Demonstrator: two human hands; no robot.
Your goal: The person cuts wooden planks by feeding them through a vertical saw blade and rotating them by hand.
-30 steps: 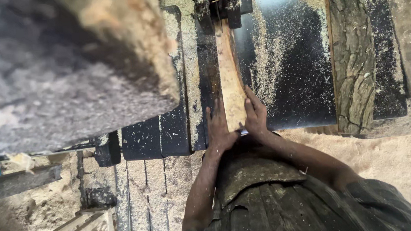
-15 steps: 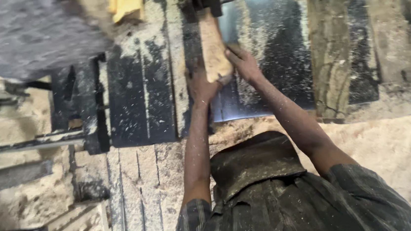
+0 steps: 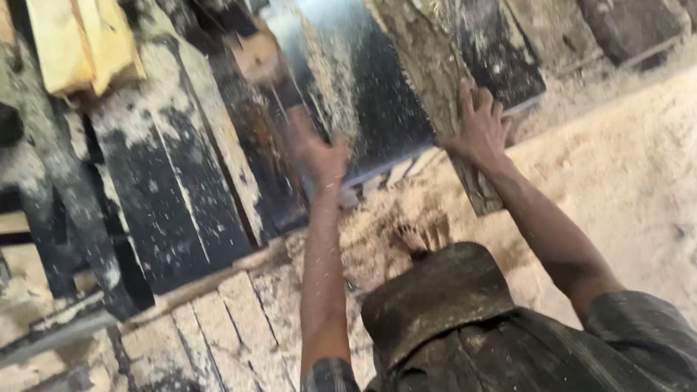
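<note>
My right hand (image 3: 481,125) lies on the near end of a long bark-covered slab (image 3: 420,55), fingers spread over the bark and gripping it. The slab runs up and away across the dark metal saw table (image 3: 375,110). My left hand (image 3: 321,155) is blurred, stretched out over the table's near edge. Just beyond it a small pale piece of wood (image 3: 256,57) sits by the saw housing (image 3: 206,7). Whether the left hand holds anything is hidden by blur.
Yellow cut planks (image 3: 83,38) lie at the top left. Dark sawdust-covered boards (image 3: 164,195) flank the table on the left. Thick sawdust (image 3: 641,179) covers the ground on the right. My bare foot (image 3: 419,236) shows below the table. More dark slabs (image 3: 601,6) lie at the top right.
Both hands were pushing the pale strip of wood into the saw. Now the right hand has moved right onto the bark slab, the left has drawn back, and the view has tilted.
</note>
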